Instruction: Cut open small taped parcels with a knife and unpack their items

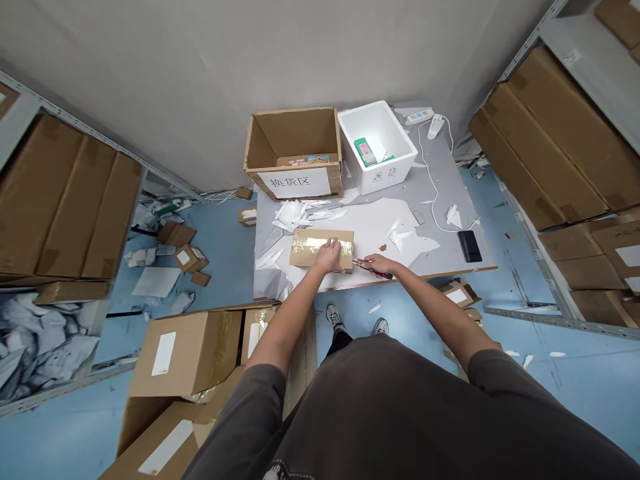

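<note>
A small taped cardboard box [306, 252] lies on the white paper near the table's front edge. My left hand [327, 257] rests on its top and right part, gripping it with bent fingers. To the right of the box, my right hand [381, 264] is closed around a tool with red-and-black handles [367, 267]. The tool's metal tip points left and meets the box's right end. Its exact kind is too small to make out. Shiny clear tape runs along the top of the box.
Behind stand a big open carton [293, 183] and a white foam box [385, 177] with green packets. Torn paper [295, 215] litters the table [440, 180]. A black phone-like device [469, 246] lies right, by a white cable. Stacked cartons [175, 353] are at my left; shelves flank both sides.
</note>
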Demonstrator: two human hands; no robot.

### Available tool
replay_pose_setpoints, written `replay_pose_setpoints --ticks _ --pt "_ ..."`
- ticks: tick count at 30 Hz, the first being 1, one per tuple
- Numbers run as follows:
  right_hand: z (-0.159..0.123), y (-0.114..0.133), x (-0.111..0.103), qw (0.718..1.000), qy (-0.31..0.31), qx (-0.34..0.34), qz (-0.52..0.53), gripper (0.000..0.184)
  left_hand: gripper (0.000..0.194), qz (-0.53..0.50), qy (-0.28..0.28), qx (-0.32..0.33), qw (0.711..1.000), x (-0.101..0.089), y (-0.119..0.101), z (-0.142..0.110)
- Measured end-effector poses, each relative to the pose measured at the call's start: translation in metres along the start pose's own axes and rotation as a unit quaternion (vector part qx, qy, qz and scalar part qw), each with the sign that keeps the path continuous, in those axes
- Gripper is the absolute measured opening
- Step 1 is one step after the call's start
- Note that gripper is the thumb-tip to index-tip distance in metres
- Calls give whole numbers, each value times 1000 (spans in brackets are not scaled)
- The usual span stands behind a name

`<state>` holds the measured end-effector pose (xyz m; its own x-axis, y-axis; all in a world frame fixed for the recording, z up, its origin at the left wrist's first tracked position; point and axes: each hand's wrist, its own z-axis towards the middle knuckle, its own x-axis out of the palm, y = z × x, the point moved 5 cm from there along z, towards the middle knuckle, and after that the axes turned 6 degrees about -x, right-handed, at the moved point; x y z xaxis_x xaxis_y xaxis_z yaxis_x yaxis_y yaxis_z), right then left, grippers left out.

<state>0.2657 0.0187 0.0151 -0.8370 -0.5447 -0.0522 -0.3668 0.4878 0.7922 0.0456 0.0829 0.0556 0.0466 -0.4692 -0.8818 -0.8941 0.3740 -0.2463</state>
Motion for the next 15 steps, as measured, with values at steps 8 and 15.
replay_pose_setpoints --ticks 8,15 --pt "-21 9 -37 988 -121 -31 -90 47 48 -39 -62 -48 996 -31 9 9" --pt "-23 27 -25 934 -167 -69 -309 30 76 34 -30 -32 998 -35 0 36"
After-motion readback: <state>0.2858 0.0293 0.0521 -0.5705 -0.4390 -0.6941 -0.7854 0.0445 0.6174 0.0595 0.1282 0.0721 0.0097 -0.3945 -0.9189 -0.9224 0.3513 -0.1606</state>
